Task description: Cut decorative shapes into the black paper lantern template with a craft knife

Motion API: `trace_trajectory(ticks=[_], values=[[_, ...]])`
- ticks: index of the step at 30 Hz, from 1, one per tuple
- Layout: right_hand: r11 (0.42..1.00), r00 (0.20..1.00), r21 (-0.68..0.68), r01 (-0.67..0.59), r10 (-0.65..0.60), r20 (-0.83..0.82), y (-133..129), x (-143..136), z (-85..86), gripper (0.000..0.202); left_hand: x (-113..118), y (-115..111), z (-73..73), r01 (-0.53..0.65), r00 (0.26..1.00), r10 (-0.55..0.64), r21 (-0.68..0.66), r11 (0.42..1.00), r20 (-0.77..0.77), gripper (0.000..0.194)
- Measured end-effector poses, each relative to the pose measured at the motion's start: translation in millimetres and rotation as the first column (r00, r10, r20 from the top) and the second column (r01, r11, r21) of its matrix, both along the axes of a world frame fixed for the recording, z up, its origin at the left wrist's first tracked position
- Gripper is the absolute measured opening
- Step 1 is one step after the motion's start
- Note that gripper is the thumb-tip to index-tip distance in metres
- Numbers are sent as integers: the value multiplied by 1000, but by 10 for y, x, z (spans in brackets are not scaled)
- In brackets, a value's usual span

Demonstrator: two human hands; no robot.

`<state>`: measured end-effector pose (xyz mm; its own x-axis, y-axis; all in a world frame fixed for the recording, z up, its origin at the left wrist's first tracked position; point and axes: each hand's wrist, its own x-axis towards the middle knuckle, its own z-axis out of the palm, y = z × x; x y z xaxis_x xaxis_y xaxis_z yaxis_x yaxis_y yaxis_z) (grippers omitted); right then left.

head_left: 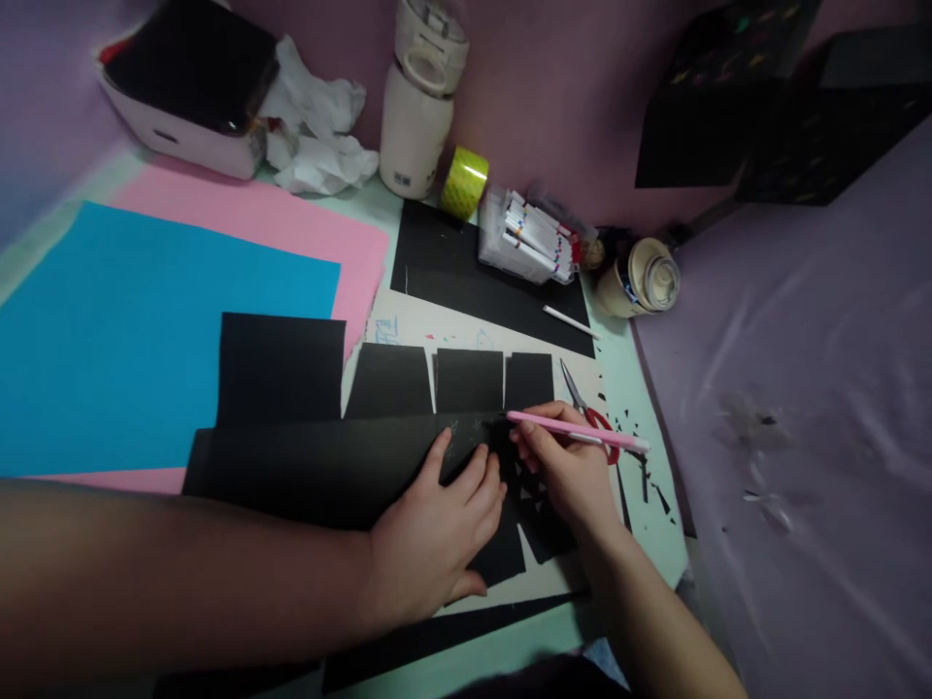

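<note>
A sheet of black paper with cut flaps along its far and near edges lies before me. Flat on it, fingers spread, rests my left hand. My right hand pinches a pink pen, its tip at the paper near the base of the right-hand flaps. Faint light marks show on the paper between the two hands. Small cut-out openings appear in the paper below my right hand. Partly behind that hand lie scissors with red handles.
Blue paper over pink paper lies left. Behind stand a tissue box, a white bottle, yellow tape, a case of markers and a cup. Black scraps dot the right edge, beside a wall.
</note>
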<state>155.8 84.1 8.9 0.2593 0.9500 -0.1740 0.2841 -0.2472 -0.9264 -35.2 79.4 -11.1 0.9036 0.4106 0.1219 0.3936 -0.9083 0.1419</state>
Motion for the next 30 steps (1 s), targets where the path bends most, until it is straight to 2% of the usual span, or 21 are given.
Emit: trace_trajectory(ticks=[5, 7, 16, 22, 30], values=[[968, 960, 249, 14, -83, 269, 53, -65, -112, 8, 6, 5, 8, 2, 1000, -2, 3, 1000, -11, 80], [951, 942, 310, 7, -111, 317, 61, -47, -143, 3, 6, 7, 4, 7, 1000, -7, 1, 1000, -12, 80], [959, 927, 282, -12, -95, 362, -24, 18, -254, 4, -2, 10, -11, 14, 1000, -14, -16, 1000, -5, 79], [930, 887, 366, -24, -149, 436, -30, -71, -226, 10, 4, 11, -12, 15, 1000, -15, -28, 999, 5, 76], [927, 875, 373, -48, -141, 464, -4, -80, -217, 9, -2, 14, -16, 19, 1000, -19, -24, 1000, 3, 80]])
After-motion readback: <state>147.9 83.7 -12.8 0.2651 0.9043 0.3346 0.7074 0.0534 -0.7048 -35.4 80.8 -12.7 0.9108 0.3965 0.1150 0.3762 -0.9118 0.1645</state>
